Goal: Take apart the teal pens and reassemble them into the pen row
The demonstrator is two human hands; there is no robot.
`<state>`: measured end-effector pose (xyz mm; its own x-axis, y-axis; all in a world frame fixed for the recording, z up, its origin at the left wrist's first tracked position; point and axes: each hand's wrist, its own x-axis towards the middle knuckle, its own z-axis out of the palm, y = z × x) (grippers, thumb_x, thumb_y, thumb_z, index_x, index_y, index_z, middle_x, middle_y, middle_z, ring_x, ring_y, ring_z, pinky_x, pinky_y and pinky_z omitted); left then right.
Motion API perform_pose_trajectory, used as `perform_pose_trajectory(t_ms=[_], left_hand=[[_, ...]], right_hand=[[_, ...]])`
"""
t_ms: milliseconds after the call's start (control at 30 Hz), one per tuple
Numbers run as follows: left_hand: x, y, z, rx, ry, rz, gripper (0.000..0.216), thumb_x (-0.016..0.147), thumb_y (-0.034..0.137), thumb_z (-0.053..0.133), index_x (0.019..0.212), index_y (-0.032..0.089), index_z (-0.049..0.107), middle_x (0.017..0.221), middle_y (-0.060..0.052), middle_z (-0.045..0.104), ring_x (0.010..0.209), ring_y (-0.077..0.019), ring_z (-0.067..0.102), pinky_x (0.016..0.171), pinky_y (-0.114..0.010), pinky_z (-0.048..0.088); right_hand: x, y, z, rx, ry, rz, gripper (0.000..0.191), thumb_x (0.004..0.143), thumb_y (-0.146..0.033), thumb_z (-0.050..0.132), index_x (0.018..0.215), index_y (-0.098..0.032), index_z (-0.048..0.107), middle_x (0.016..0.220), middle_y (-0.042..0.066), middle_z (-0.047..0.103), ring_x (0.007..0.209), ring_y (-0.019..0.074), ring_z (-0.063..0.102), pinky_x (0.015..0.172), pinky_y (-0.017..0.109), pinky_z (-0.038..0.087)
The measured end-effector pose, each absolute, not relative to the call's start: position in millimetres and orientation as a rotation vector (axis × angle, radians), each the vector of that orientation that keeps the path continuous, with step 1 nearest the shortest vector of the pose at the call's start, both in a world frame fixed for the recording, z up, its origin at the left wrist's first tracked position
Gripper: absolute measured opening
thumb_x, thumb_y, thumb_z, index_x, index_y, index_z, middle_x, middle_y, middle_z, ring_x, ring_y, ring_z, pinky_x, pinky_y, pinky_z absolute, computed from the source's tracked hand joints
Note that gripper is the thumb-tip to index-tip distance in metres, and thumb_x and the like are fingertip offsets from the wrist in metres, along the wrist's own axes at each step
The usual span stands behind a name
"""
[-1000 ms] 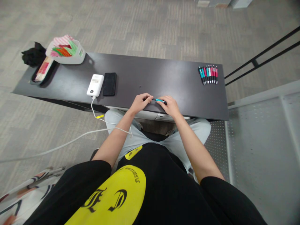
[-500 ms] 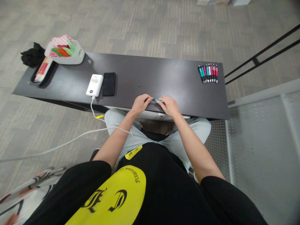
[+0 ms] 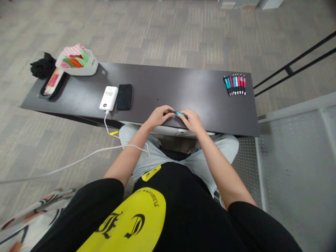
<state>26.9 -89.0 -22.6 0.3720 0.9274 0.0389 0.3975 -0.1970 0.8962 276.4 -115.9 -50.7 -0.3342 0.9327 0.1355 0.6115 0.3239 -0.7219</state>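
Observation:
Both my hands rest near the front edge of a dark table (image 3: 183,87). My left hand (image 3: 159,116) pinches the dark end of a teal and black pen (image 3: 176,113). My right hand (image 3: 192,120) is closed on the pen's teal end, so the pen lies level between the two hands, just above the tabletop. A row of several pens (image 3: 235,84), teal, red and black, lies side by side at the table's far right corner.
A white power bank (image 3: 108,98) with a white cable (image 3: 78,161) and a black phone (image 3: 124,96) lie left of my hands. At the far left stand a white tub of coloured items (image 3: 77,60), a dark tray (image 3: 53,82) and black cloth (image 3: 41,66). A grey metal platform (image 3: 296,157) lies right.
My hands keep hold of the pen in the same spot. The view has shifted slightly, so the table sits a little lower and more to the right in the picture.

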Motion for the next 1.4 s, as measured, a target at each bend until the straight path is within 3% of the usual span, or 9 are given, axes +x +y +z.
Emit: perform_pose_trajectory(t_ms=[200,267,367,467,633,700,933,1233,1400], left_hand=[[-3,-53,-26,1.756,1.684,0.996,0.036,0.097,0.025,0.09,0.13,0.025,0.076,0.118,-0.006,0.074,0.084,-0.0216,0.062,0.093,-0.04,0.056],[-11,-40,-28,1.779,1.791,0.919,0.033,0.095,0.023,0.091,0.124,0.025,0.076,0.115,-0.006,0.073,0.09,-0.0237,0.064,0.097,-0.041,0.054],[-13,-28,-30,1.834,1.792,0.814,0.013,0.095,0.021,0.087,0.1,0.027,0.076,0.102,-0.006,0.075,0.098,-0.0285,0.068,0.103,-0.045,0.052],[-4,-29,-29,1.742,1.645,0.862,0.012,0.098,0.024,0.081,0.088,0.027,0.075,0.097,-0.006,0.08,0.094,-0.0276,0.072,0.1,-0.045,0.057],[17,-54,-29,1.443,1.262,0.94,0.028,0.096,0.054,0.089,0.096,0.027,0.082,0.102,-0.009,0.088,0.098,-0.0292,0.081,0.099,-0.047,0.069],[21,-64,-31,1.405,1.215,0.939,0.031,0.094,0.058,0.091,0.097,0.029,0.082,0.103,-0.009,0.089,0.098,-0.0298,0.083,0.1,-0.049,0.07],[24,-75,-32,1.359,1.296,0.941,0.026,0.092,0.056,0.09,0.092,0.032,0.081,0.098,-0.003,0.089,0.091,-0.026,0.08,0.091,-0.045,0.069],[25,-79,-34,1.348,1.273,0.95,0.011,0.095,0.039,0.087,0.088,0.031,0.084,0.092,-0.001,0.088,0.09,-0.0242,0.081,0.095,-0.042,0.068],[24,-79,-36,1.336,1.231,0.945,0.009,0.091,0.039,0.091,0.091,0.032,0.086,0.102,-0.002,0.091,0.098,-0.0256,0.084,0.102,-0.045,0.069]], right_hand=[[275,-116,-50,-1.361,-2.003,0.746,0.037,0.119,-0.059,0.057,0.117,-0.037,0.086,0.115,0.012,0.086,0.114,0.0369,0.08,0.106,0.054,0.064],[275,-116,-49,-1.352,-1.992,0.761,0.038,0.119,-0.059,0.056,0.117,-0.037,0.086,0.116,0.011,0.086,0.115,0.0371,0.08,0.108,0.055,0.064],[275,-115,-49,-1.341,-1.958,0.77,0.035,0.118,-0.056,0.057,0.118,-0.036,0.086,0.116,0.012,0.086,0.115,0.0384,0.08,0.108,0.057,0.064],[276,-115,-49,-1.336,-1.947,0.775,0.032,0.117,-0.053,0.058,0.121,-0.037,0.086,0.119,0.012,0.087,0.118,0.0389,0.08,0.11,0.058,0.064],[277,-116,-47,-1.341,-1.934,0.779,0.028,0.116,-0.05,0.062,0.123,-0.038,0.086,0.125,0.012,0.086,0.122,0.0396,0.079,0.114,0.06,0.063],[277,-115,-47,-1.317,-1.925,0.768,0.028,0.116,-0.049,0.062,0.123,-0.038,0.086,0.124,0.013,0.086,0.122,0.0392,0.079,0.115,0.06,0.063],[278,-115,-47,-1.268,-1.919,0.761,0.027,0.116,-0.048,0.063,0.123,-0.037,0.087,0.121,0.013,0.086,0.119,0.0395,0.08,0.112,0.061,0.064],[279,-113,-51,-1.296,-1.917,0.799,0.026,0.115,-0.05,0.066,0.124,-0.038,0.088,0.123,0.012,0.087,0.12,0.0391,0.079,0.115,0.061,0.063],[278,-114,-51,-1.333,-1.889,0.778,0.02,0.112,-0.047,0.07,0.122,-0.037,0.084,0.126,0.011,0.087,0.119,0.0387,0.08,0.114,0.059,0.064]])
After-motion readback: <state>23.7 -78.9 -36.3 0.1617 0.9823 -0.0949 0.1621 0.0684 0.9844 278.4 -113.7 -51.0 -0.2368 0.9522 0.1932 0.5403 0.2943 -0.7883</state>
